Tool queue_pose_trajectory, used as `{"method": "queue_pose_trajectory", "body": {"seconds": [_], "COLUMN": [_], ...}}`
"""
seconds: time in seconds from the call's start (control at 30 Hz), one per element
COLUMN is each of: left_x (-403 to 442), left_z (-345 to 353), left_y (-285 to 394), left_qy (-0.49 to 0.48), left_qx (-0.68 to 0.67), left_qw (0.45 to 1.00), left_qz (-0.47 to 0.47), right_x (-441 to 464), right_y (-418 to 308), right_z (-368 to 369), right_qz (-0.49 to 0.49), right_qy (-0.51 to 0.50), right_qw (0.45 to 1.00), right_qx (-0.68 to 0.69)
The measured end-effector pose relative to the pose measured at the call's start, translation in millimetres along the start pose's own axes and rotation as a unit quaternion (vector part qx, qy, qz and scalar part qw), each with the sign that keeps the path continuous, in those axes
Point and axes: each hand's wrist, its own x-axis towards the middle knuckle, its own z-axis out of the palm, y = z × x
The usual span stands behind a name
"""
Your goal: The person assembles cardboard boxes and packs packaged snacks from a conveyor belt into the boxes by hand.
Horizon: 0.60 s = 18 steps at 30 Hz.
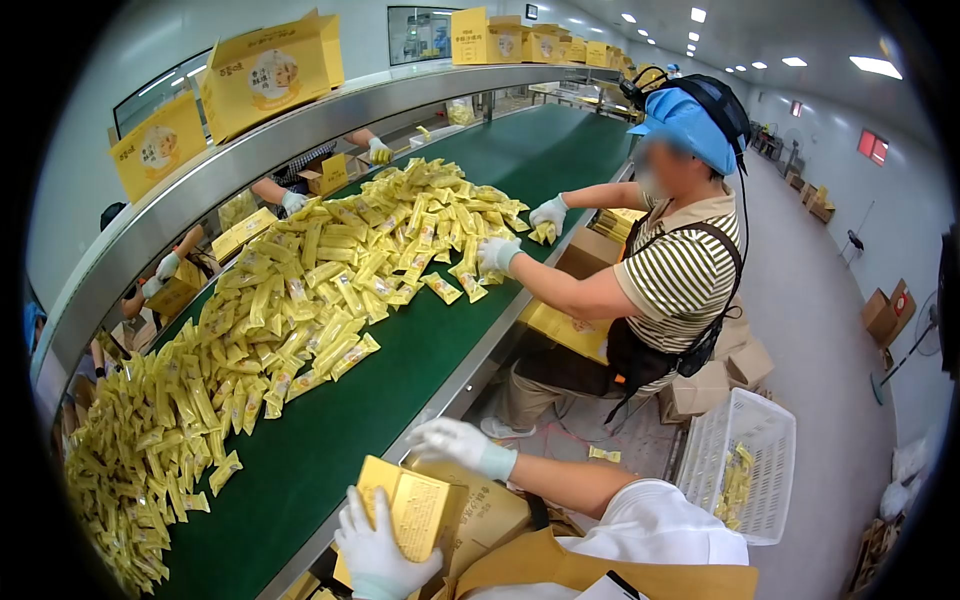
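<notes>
My left hand [385, 548], in a white glove, is wrapped round the side of a yellow carton [418, 505] with printed text, its thumb and fingers pressed on the panels. Just above the carton is my right hand [458, 445], also gloved, its fingers stretched out and slightly blurred over the belt's edge. I cannot tell whether it touches the carton. A larger printed yellow cardboard piece [490, 520] lies beside the carton, partly behind it. On the green conveyor belt [420, 350] is a long heap of yellow snack packets [290, 290].
A co-worker [680, 260] in a striped shirt handles packets across to the right. More gloved hands work along the far side. Yellow display boxes [270, 75] stand on the metal shelf [350, 105]. A white crate [745, 430] holding some packets stands on the floor.
</notes>
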Motion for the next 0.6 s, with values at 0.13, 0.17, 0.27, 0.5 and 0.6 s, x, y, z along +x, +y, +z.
{"method": "queue_pose_trajectory", "body": {"seconds": [0.13, 0.17, 0.27, 0.5, 0.6], "left_x": [-26.0, -26.2, -18.1, -8.3, 16.1], "left_z": [-0.1, 11.3, 77.8, 191.0, 245.1], "left_y": [-32.2, -44.6, -71.2, -55.8, -81.9], "left_qy": [0.316, 0.303, 0.141, 0.09, 0.112], "left_qx": [-0.246, -0.418, -0.764, -0.909, -0.869], "left_qw": [0.915, 0.855, 0.63, 0.405, 0.48], "left_qz": [0.049, 0.053, -0.006, 0.04, -0.038], "right_x": [2.0, 4.7, -15.2, -27.1, -24.5], "right_y": [64.2, 63.4, 29.0, -80.6, -52.9], "right_z": [-28.3, -27.1, 7.3, 53.0, 82.3], "right_qz": [0.027, 0.02, -0.12, 0.106, -0.038], "right_qy": [0.181, 0.119, -0.007, -0.052, -0.052], "right_qw": [0.973, 0.973, 0.968, 0.864, 0.834], "right_qx": [-0.139, -0.199, -0.219, -0.489, -0.548]}}
